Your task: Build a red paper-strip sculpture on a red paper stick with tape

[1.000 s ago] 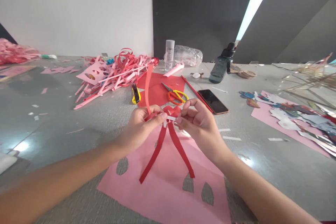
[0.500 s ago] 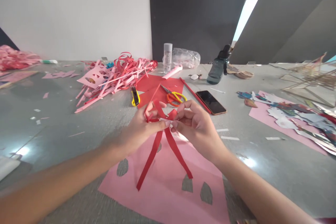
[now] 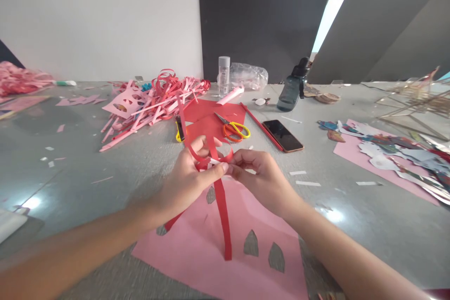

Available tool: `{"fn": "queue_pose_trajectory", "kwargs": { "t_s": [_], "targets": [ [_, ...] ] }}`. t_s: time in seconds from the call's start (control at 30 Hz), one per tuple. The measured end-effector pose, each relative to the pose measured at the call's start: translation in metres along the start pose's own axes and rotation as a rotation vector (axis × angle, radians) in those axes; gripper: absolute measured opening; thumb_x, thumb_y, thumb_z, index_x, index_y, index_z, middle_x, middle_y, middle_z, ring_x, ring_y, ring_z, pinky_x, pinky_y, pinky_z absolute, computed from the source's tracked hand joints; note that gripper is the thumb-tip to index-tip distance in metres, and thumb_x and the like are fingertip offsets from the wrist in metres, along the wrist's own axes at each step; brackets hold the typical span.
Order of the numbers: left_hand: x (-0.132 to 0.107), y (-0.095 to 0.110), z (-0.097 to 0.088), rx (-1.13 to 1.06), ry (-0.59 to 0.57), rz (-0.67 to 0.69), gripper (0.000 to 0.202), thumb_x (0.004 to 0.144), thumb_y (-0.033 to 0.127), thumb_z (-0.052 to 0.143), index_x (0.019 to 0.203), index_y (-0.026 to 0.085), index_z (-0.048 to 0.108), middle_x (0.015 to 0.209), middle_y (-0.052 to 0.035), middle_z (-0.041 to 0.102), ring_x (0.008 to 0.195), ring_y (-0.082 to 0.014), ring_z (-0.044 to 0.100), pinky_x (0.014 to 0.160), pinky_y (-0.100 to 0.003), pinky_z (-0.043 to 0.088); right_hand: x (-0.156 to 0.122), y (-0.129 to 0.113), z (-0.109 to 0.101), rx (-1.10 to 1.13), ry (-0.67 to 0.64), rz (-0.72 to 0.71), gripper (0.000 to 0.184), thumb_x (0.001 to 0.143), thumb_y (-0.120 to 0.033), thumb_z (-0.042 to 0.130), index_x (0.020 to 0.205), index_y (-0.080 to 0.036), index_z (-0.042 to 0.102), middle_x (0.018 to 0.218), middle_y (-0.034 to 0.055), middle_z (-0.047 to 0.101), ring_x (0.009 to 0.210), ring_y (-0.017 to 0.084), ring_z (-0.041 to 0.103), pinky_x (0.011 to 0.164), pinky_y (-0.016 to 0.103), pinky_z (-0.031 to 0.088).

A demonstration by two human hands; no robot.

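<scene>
Both my hands meet over a pink paper sheet (image 3: 239, 225) that has several leaf-shaped holes cut in it. My left hand (image 3: 197, 168) is closed around red paper strips (image 3: 221, 215), its thumb pressing where they gather. One strip hangs down toward the sheet, another slants down behind my left wrist, and others loop up above the fingers. A small white piece (image 3: 213, 161) shows at the left thumb. My right hand (image 3: 255, 166) pinches the same gathered spot with thumb and forefinger. Just beyond the hands lie scissors (image 3: 235, 130) with yellow and orange handles, on red paper (image 3: 200, 110).
A phone (image 3: 283, 135) and a thin red roll (image 3: 262, 126) lie beyond my right hand. Behind stand a clear bottle (image 3: 224, 77) and a dark water bottle (image 3: 293, 86). Pink and red strips (image 3: 158, 98) are heaped back left, near a yellow cutter (image 3: 180, 131). Paper cutouts (image 3: 393, 150) lie right.
The red strips have turned in my hands: their hanging ends have swung left, and one strip now stands up above my left hand. My right fingers have closed in more.
</scene>
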State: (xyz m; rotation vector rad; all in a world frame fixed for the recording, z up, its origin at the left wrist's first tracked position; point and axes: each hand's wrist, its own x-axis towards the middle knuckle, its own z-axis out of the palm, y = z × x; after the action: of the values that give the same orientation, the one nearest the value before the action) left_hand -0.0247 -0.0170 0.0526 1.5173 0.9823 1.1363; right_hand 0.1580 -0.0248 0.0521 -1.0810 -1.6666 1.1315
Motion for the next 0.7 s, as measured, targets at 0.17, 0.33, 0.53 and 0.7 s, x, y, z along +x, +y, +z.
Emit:
{"fn": "queue_pose_trajectory", "kwargs": {
  "t_s": [0.17, 0.33, 0.53, 0.7],
  "targets": [
    [0.003, 0.000, 0.001, -0.040, 0.023, 0.009, 0.033, 0.080, 0.024, 0.082, 0.106, 0.023, 0.062, 0.098, -0.0035, 0.074, 0.085, -0.0216, 0.070, 0.076, -0.032, 0.054, -0.002, 0.005, 0.005, -0.261, 0.143, -0.195, 0.018, 0.092, -0.014, 0.060, 0.077, -0.022, 0.064, 0.074, -0.0007, 0.065, 0.068, 0.015, 0.054, 0.067, 0.031, 0.041],
    [0.002, -0.010, 0.001, -0.159, 0.051, -0.064, 0.039, 0.078, 0.030, 0.085, 0.109, 0.025, 0.061, 0.089, -0.0008, 0.070, 0.085, -0.0218, 0.070, 0.075, -0.033, 0.055, -0.002, 0.018, 0.006, -0.608, 0.244, -0.523, 0.024, 0.090, -0.002, 0.048, 0.082, -0.022, 0.059, 0.076, 0.0020, 0.064, 0.068, 0.017, 0.055, 0.066, 0.033, 0.039],
    [0.000, -0.009, 0.005, -0.252, -0.009, -0.119, 0.031, 0.080, 0.031, 0.083, 0.102, 0.024, 0.063, 0.081, 0.0021, 0.066, 0.075, -0.0175, 0.065, 0.072, -0.032, 0.052, 0.001, 0.025, -0.004, -0.870, 0.191, -0.722, 0.029, 0.088, 0.003, 0.042, 0.087, -0.022, 0.058, 0.081, 0.0050, 0.067, 0.072, 0.021, 0.055, 0.070, 0.036, 0.040],
    [0.019, -0.014, -0.008, -0.224, 0.226, -0.047, 0.027, 0.076, 0.032, 0.086, 0.092, 0.023, 0.066, 0.087, 0.0021, 0.066, 0.087, -0.0172, 0.063, 0.082, -0.030, 0.048, -0.004, 0.018, -0.009, -0.792, 0.141, -0.837, 0.031, 0.093, 0.001, 0.040, 0.089, -0.024, 0.059, 0.088, 0.0053, 0.070, 0.076, 0.020, 0.059, 0.071, 0.037, 0.044]
  ]
}}
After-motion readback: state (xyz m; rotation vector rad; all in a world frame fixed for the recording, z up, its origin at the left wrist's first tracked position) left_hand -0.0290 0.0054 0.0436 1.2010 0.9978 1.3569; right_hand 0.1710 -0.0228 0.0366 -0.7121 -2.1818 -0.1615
